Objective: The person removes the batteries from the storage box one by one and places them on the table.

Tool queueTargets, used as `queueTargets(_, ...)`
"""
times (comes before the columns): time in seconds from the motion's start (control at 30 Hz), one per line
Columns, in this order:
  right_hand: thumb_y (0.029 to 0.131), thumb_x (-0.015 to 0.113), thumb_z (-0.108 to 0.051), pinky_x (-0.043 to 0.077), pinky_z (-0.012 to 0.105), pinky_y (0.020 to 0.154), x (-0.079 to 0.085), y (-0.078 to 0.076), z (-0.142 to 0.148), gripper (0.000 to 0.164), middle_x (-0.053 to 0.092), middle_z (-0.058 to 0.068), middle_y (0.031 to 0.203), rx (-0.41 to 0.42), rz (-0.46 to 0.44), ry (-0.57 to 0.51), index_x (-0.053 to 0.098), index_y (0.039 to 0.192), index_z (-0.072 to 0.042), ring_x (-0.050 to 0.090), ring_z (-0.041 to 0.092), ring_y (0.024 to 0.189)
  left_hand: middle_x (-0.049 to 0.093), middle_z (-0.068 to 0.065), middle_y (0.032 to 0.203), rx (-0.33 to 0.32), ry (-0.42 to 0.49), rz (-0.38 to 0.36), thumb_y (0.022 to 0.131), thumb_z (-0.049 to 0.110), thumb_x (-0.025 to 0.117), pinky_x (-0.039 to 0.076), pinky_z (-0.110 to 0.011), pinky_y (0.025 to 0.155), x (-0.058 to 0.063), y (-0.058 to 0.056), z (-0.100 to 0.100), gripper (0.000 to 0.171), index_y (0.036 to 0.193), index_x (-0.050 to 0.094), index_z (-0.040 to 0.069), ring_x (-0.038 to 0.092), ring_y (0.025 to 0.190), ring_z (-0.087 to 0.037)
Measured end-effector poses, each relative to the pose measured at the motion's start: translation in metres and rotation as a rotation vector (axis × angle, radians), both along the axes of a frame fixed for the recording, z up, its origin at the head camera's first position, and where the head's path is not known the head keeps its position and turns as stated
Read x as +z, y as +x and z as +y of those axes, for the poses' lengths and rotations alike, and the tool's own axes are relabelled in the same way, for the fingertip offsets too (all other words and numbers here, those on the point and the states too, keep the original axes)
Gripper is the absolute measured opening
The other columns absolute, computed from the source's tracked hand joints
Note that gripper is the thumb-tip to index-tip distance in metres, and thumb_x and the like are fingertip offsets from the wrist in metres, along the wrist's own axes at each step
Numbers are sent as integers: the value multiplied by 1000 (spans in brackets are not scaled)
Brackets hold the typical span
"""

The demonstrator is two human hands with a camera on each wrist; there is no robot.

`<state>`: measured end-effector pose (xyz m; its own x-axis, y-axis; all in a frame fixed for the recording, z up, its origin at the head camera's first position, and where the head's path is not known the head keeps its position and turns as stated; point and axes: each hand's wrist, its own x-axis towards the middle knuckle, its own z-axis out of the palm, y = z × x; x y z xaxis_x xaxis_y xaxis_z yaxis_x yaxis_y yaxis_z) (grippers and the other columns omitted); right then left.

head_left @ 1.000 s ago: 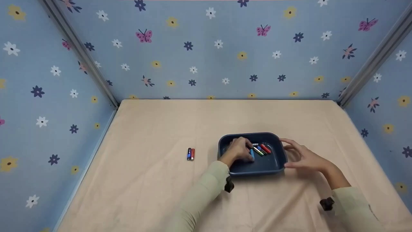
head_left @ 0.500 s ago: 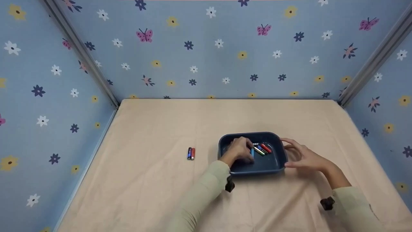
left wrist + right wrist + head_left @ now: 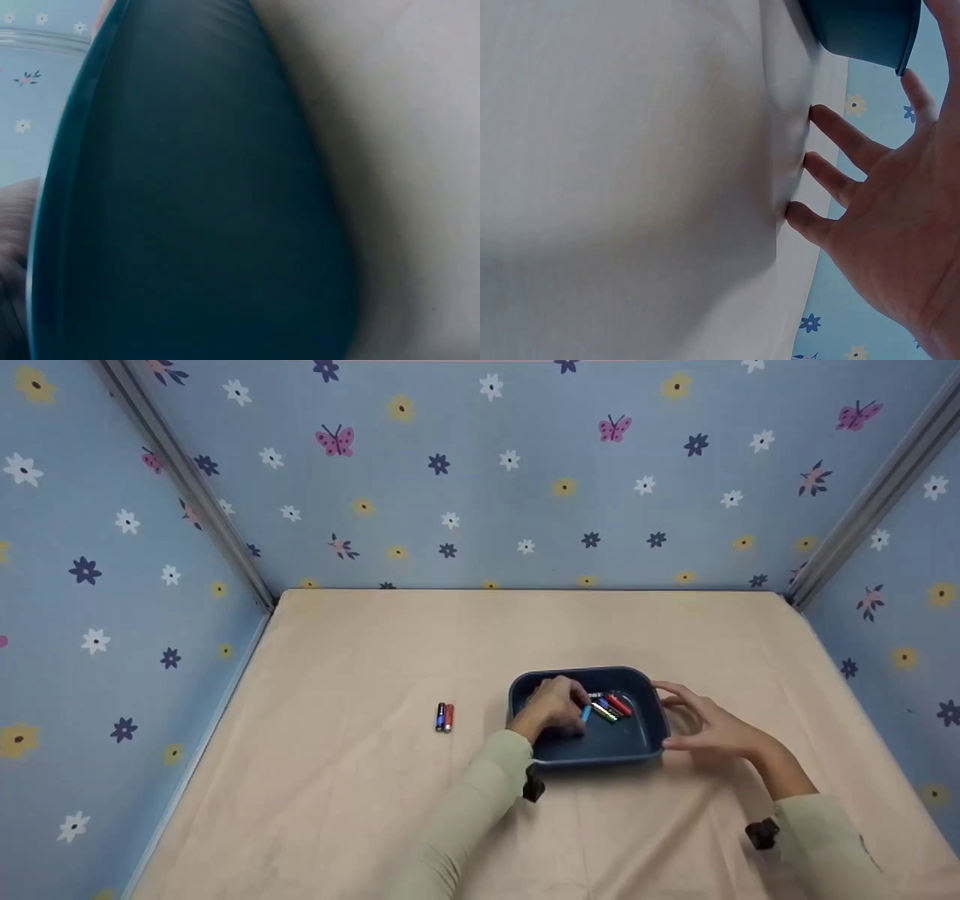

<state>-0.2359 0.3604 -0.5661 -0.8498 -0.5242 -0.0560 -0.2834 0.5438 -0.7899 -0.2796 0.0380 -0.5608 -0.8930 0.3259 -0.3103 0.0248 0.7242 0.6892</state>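
A dark blue bin point(image 3: 600, 762) stands right of the table's middle. Inside it, my left hand point(image 3: 556, 706) pinches a light blue battery point(image 3: 586, 713) held at a slant; the other fingertips are partly hidden. Right beside that hand lie a red battery point(image 3: 619, 704), a green-and-silver battery point(image 3: 604, 712) and others partly overlapped. My right hand point(image 3: 712, 729) touches the bin's right side with spread fingers. In the right wrist view, several of its fingertips rest on the cloth near the bin's wall point(image 3: 866, 34). The left wrist view shows mainly the bin's outer wall point(image 3: 202, 195).
Left of the bin, a dark blue battery point(image 3: 440, 717) and a red-orange battery point(image 3: 449, 718) lie side by side on the beige cloth point(image 3: 360, 660). Blue flowered panels point(image 3: 480, 472) enclose the back and both sides of the table.
The light blue battery has tilted from near vertical in the head view to a slant, its lower end toward the left hand. The left hand has shifted slightly left. The right hand stays put.
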Motion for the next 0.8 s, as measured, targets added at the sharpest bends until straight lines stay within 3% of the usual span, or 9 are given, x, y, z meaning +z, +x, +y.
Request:
queueTargets(0.13,94,92,-19,21,90,124,0,1,-1,97,53,23,173,-8,-10,13,39,175,-22,50,51,156,84,6,113,5,-20,-14,79,14,103,62,-38,101,-6,-6,1,43,118,87,25,70,98,-12)
queueTargets(0.23,93,93,-20,21,90,124,0,1,-1,97,54,23,172,-8,-5,18,40,174,-22,50,52,155,85,9,110,15,-31,-24,77,16,106,62,-37,101,-9,-9,1,43,115,88,28,68,96,-10)
queueTargets(0.6,92,93,-17,21,88,125,-1,-2,1,95,62,23,165,-1,21,0,43,173,-20,59,18,148,86,4,120,-33,24,21,78,17,105,61,-35,105,-3,-5,-3,44,118,89,21,71,106,-12)
queueTargets(0.7,92,94,-18,21,88,125,-1,-2,1,95,62,23,165,0,26,6,43,173,-20,60,25,149,87,1,118,-48,55,24,79,16,104,62,-30,99,2,-3,-5,44,120,89,18,73,100,-10)
queueTargets(0.8,92,93,-18,19,90,124,-1,-2,1,96,61,24,165,-6,16,13,42,173,-20,57,42,152,88,-3,115,-67,97,14,81,13,102,63,-28,94,10,-4,-7,44,123,87,15,77,96,-9)
